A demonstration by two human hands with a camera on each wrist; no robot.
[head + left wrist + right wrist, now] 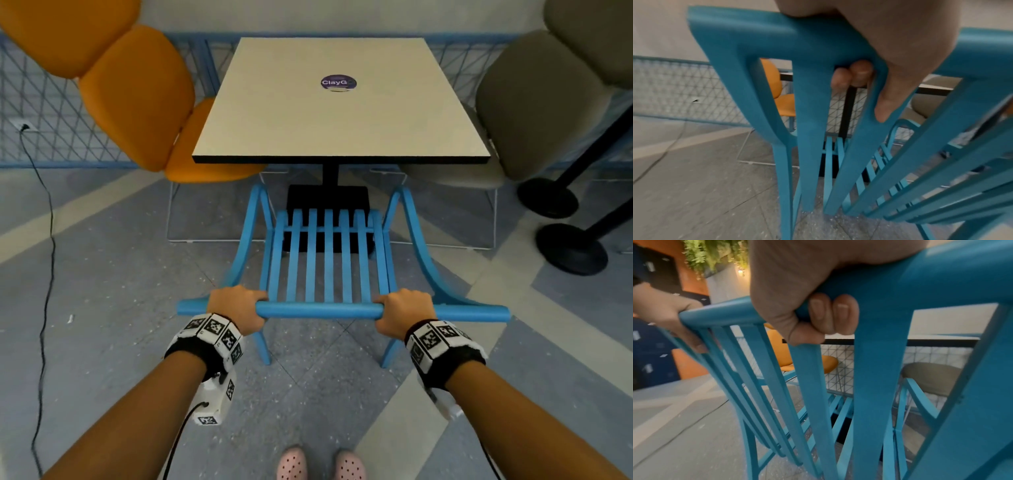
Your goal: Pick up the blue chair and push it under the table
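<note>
The blue slatted chair (pixel 329 260) stands in front of me, its seat pointing at the table (pixel 335 113) and its front edge near the black table base (pixel 327 205). My left hand (pixel 236 306) grips the left part of the top backrest rail (pixel 318 310), and my right hand (pixel 404 313) grips the right part. In the left wrist view my fingertips (pixel 851 76) curl under the rail (pixel 760 30). The right wrist view shows my fingers (pixel 832 314) wrapped round the rail (pixel 920 275), with the left hand (pixel 663 311) further along.
An orange chair (pixel 137 99) stands at the table's left and a beige chair (pixel 534 102) at its right. Black round stand bases (pixel 568 246) sit on the floor at right. A black cable (pixel 48 246) trails along the floor at left. A blue mesh fence (pixel 51 113) runs behind.
</note>
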